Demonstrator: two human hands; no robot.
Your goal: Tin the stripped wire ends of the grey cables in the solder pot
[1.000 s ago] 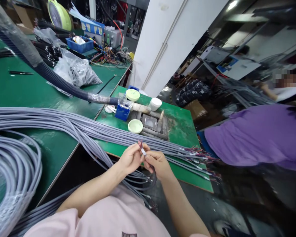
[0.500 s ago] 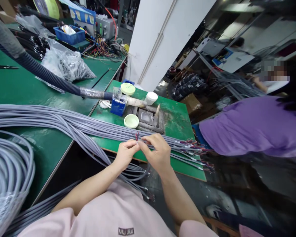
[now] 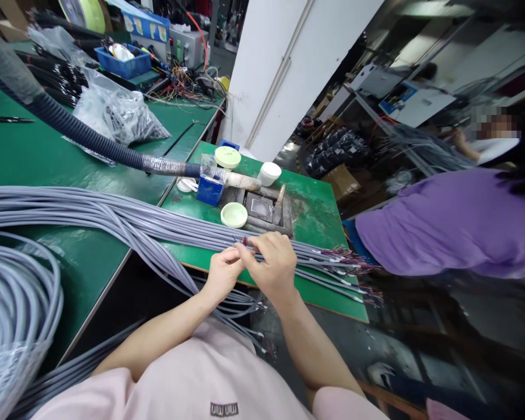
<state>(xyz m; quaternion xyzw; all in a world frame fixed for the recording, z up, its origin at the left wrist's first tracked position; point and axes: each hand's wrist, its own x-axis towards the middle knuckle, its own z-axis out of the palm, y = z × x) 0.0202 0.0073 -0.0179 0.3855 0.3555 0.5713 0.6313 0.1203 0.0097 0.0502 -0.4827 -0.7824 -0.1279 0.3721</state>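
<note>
My left hand [image 3: 223, 270] is closed in a pinch on the end of a grey cable, whose thin red and dark wires [image 3: 244, 240] fan out above the fingertips. Close against it, my right hand [image 3: 273, 260] pinches at the same wires with thumb and forefinger. Both hands are just in front of a long bundle of grey cables [image 3: 188, 223] lying across the green bench. To the right, the bundle's stripped ends [image 3: 347, 259] show red and dark wires with white bits. The held cable's lower part is hidden by my hands.
Beyond the bundle sit a pale green bowl [image 3: 234, 215], a soldering pot [image 3: 261, 207] with a scraper, a white cup [image 3: 269, 173] and a blue box [image 3: 209, 190]. A ribbed hose [image 3: 91, 137] crosses above the bench. Coiled cable [image 3: 21, 303] lies left. Someone in purple [image 3: 437, 224] is at right.
My right hand has shifted slightly up and left, and its fingers now cover more of the wires. The left hand stays nearly in place. The wires look more gathered together.
</note>
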